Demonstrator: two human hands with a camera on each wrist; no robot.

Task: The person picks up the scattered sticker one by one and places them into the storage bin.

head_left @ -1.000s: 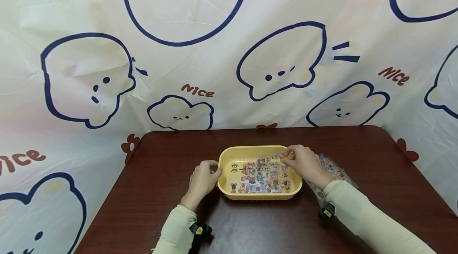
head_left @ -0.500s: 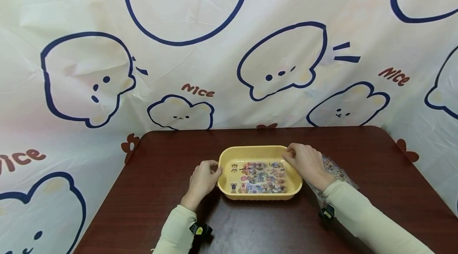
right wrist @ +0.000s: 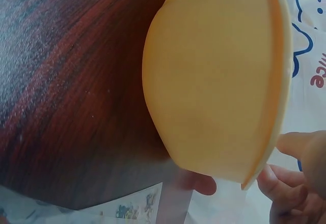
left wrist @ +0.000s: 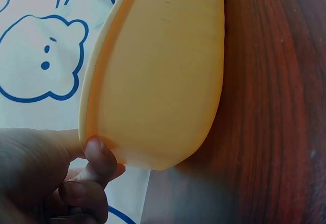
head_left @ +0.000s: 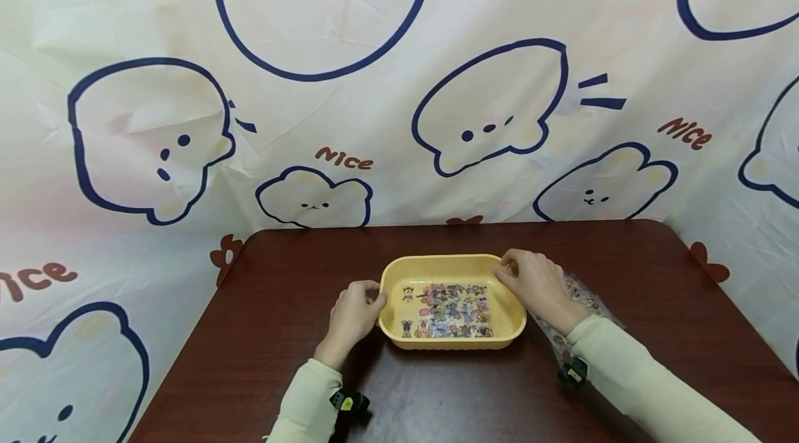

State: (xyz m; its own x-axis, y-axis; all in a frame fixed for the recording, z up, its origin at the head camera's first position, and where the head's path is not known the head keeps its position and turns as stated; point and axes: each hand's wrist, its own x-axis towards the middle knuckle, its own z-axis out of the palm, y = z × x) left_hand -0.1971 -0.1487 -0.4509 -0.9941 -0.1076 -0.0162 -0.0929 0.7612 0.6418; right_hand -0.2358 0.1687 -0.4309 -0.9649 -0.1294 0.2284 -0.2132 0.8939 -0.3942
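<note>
A yellow plastic tray (head_left: 444, 344) stands on the table, with clear sheets of small colourful cartoon stickers (head_left: 458, 311) lying flat inside it. At the tray's left end my left hand (head_left: 352, 315) pinches the rim between thumb and fingers. My right hand (head_left: 537, 287) grips the rim at the back right corner. The right wrist view has the right thumb (right wrist: 293, 143) over the rim, with other fingers on the outer side. The left thumb and curled fingers (left wrist: 99, 158) hold the corner in the left wrist view.
More clear sticker sheets (head_left: 589, 299) lie on the dark wooden table (head_left: 431, 387) to the right, partly hidden under the right forearm. A white cloth with cartoon drawings (head_left: 399, 96) hangs behind the table.
A sticker sheet that my right fingers held raised at the tray's right side has been let go and now lies flat, shifted left. The right hand moved onto the rim; the left stayed put.
</note>
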